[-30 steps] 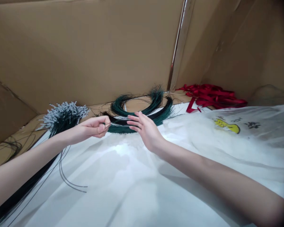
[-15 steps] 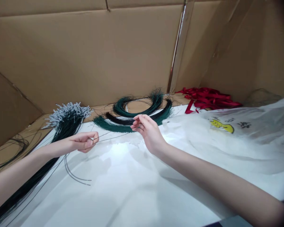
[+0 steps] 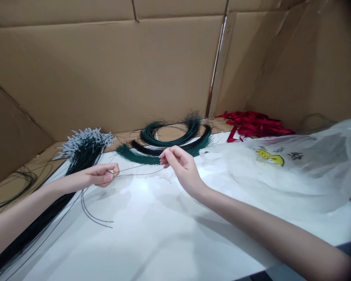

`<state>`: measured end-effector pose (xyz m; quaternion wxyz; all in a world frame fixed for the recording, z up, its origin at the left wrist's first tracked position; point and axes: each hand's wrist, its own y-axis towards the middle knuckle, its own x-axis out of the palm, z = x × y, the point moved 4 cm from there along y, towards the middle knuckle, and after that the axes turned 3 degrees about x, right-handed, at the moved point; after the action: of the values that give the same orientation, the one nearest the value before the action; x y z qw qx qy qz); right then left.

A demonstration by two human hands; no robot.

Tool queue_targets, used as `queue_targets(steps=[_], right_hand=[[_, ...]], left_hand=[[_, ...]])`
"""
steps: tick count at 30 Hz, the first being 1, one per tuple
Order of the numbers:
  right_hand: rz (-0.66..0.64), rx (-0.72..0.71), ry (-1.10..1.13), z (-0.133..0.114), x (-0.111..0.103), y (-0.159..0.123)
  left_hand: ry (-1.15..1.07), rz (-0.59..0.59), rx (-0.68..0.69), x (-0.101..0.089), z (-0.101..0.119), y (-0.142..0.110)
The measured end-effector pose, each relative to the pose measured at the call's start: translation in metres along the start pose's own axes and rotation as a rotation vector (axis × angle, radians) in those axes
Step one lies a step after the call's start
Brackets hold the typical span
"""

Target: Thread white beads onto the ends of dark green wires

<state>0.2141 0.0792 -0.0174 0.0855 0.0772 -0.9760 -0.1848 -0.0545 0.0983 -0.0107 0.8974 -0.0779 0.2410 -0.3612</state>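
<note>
My left hand is closed in a pinch on thin dark wires, two of which stretch rightward from its fingers. At the other end, my right hand has its thumb against curled fingertips, where the wires reach; the exact contact is too fine to see. Behind my left forearm lies a long bundle of dark green stems topped with a cluster of small pale grey-white tips. Below the left hand, two loose wires curve over the white surface.
Curved bundles of green wire and black wire lie behind my hands, below a tall cardboard wall. Red ribbon is heaped at the back right. A translucent plastic bag with a yellow print covers the right side.
My left hand has moved left and down, away from the right, drawing the wires out between them. My right hand's fingers have gone from spread to pinched. The view has tilted up slightly.
</note>
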Motion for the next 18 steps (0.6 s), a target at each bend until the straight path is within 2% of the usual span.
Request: queue_targets(steps=[12, 18], right_hand=[[-0.046, -0.041, -0.141, -0.006, -0.002, -0.015], [0.004, -0.036, -0.156, -0.009, -0.005, -0.010]], left_hand=[[-0.002, 0.005, -0.006, 0.001, 0.000, -0.005], [0.031, 0.047, -0.002, -0.002, -0.001, -0.007]])
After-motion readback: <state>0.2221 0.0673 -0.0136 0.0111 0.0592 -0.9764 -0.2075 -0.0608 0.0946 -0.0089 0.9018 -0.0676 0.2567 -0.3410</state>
